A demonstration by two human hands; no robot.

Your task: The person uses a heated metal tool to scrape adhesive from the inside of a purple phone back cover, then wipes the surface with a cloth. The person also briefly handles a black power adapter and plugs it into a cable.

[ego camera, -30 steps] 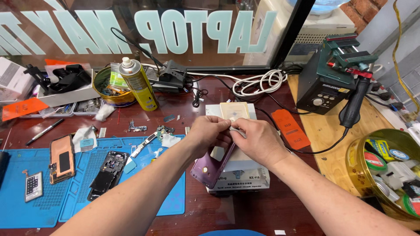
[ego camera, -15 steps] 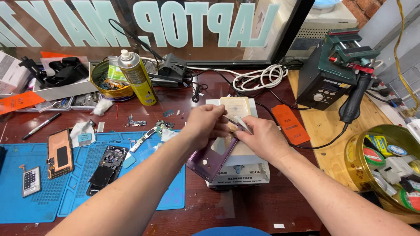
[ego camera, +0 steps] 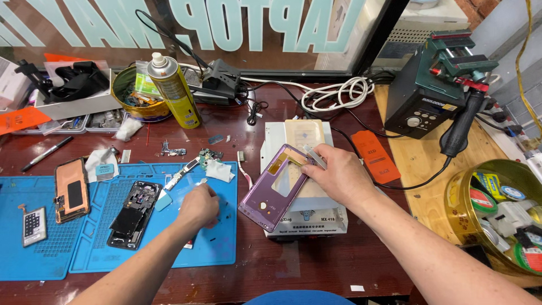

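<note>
My right hand (ego camera: pixel 339 175) holds metal tweezers (ego camera: pixel 314 156) and rests on a purple phone frame (ego camera: pixel 271 189), which lies tilted over the white heating plate box (ego camera: pixel 302 217). My left hand (ego camera: pixel 199 206) is down on the blue work mat (ego camera: pixel 203 248), fingers curled near small parts; whether it grips one I cannot tell. A dismantled black phone (ego camera: pixel 131 213) lies on the mat just left of that hand.
A yellow spray can (ego camera: pixel 172 90), a round tin of bits (ego camera: pixel 132 93), a copper-backed phone panel (ego camera: pixel 70 189), a green hot-air station (ego camera: pixel 432 90) with its black handle (ego camera: pixel 460 130), an orange card (ego camera: pixel 375 155) and a gold tin of tape rolls (ego camera: pixel 497 209).
Both hands were together over the purple frame on the box. My left hand has since left it and dropped to the blue mat; the right hand stays on the frame.
</note>
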